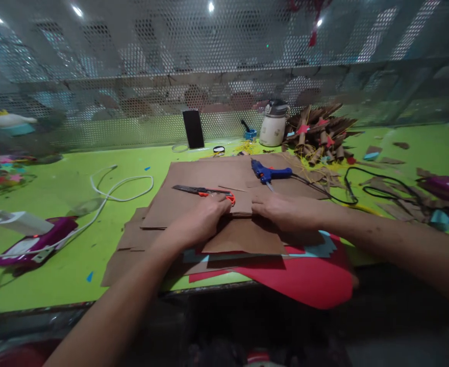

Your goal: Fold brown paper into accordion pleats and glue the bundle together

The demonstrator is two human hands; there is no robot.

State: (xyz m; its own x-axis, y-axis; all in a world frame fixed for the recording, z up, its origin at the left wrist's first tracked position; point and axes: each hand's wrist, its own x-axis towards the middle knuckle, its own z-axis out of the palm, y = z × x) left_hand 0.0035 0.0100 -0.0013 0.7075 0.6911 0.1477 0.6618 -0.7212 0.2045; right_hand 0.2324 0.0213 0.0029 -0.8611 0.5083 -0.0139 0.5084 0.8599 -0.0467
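Observation:
My left hand (211, 214) and my right hand (272, 210) face each other over a pile of brown cardboard sheets (194, 176). Between them, both hands grip a small cardboard piece (242, 205) by its two sides, fingers curled and thumbs hidden. A utility knife (188, 190) with an orange and black handle lies just past my left fingers, blade pointing left. Beyond my right hand rests a blue glue gun (272, 172) on the cardboard. Red paper (308, 280) and light blue paper (320, 247) stick out under the pile at the table's front edge.
Purple power strips (61, 227) (448, 187) lie at both sides, with a white cable (128, 179) on the left and a black cord (385, 191) on the right. At the back stand a dark phone-like slab (193, 129), a white bottle (273, 127) and rolled cardboard pieces (320, 132) before a perforated screen.

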